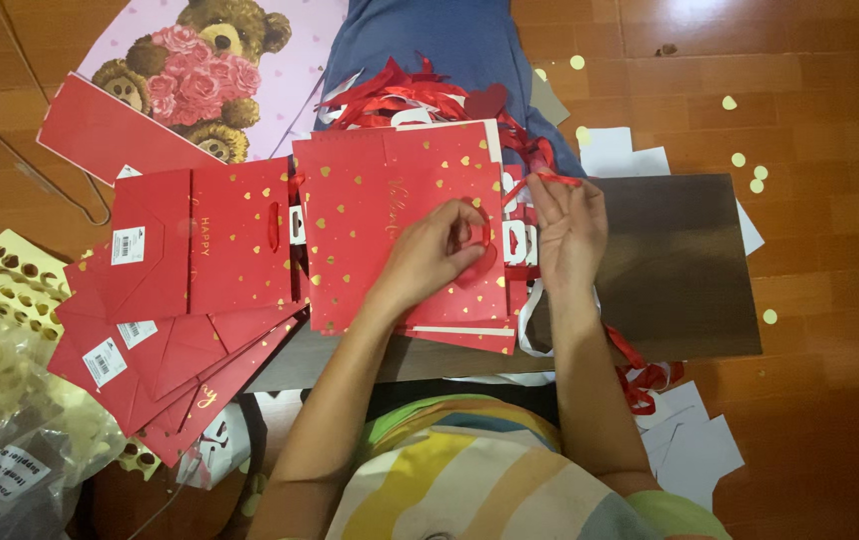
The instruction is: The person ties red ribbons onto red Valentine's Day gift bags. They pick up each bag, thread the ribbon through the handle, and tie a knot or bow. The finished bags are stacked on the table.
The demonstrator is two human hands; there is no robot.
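The left hand (440, 245) pinches the light, creasable red paper bag (395, 225) near its top edge, while the right hand (568, 225) grips thin, slippery ribbon (558, 179) between closed fingertips.

Two hands work at the low brown board (690, 270): the left hand (437, 250) and the right hand (568, 228). One red gift bag (370, 230) lies under them at the board's left edge. One fanned heap of red bags (175, 320) spreads off that edge; its exact number cannot be told. One teddy-bear sheet (250, 60) lies beyond. About eight gold dots (729, 102) scatter on the floor.
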